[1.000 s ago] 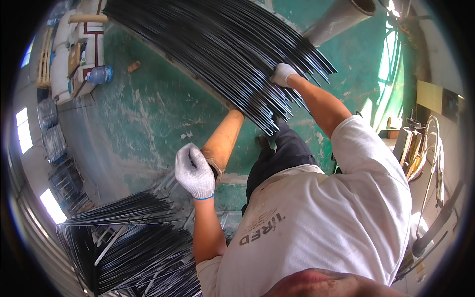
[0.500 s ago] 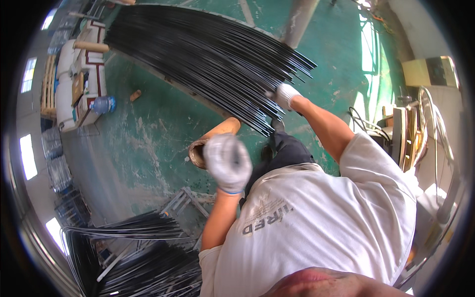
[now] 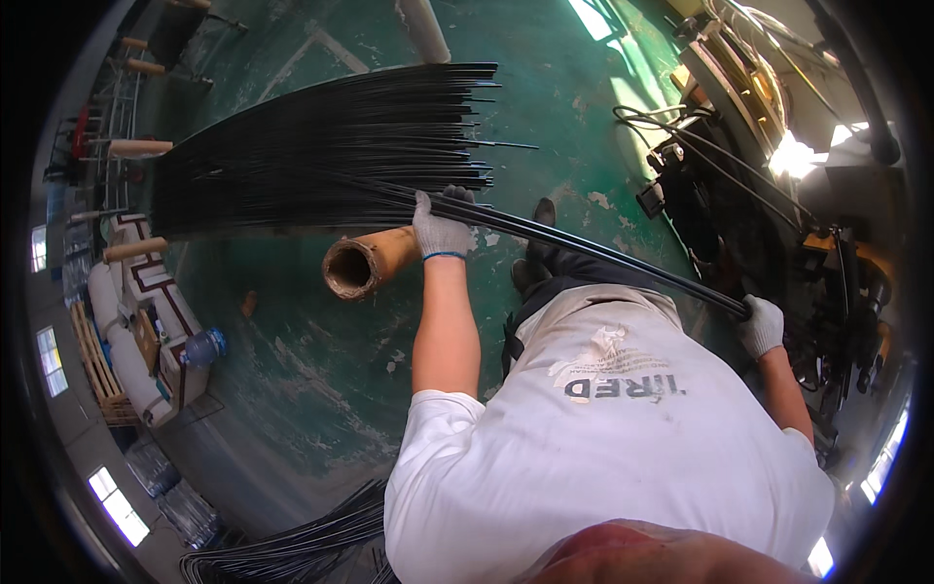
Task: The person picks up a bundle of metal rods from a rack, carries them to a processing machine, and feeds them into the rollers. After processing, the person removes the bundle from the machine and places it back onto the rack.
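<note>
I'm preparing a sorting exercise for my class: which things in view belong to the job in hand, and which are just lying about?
In the job:
left gloved hand
right gloved hand
held black rods, gripped by both
wide spread of black rods, apparently their stock

Apparently just lying about:
brown cardboard tube
grey tube
blue water bottle
</note>
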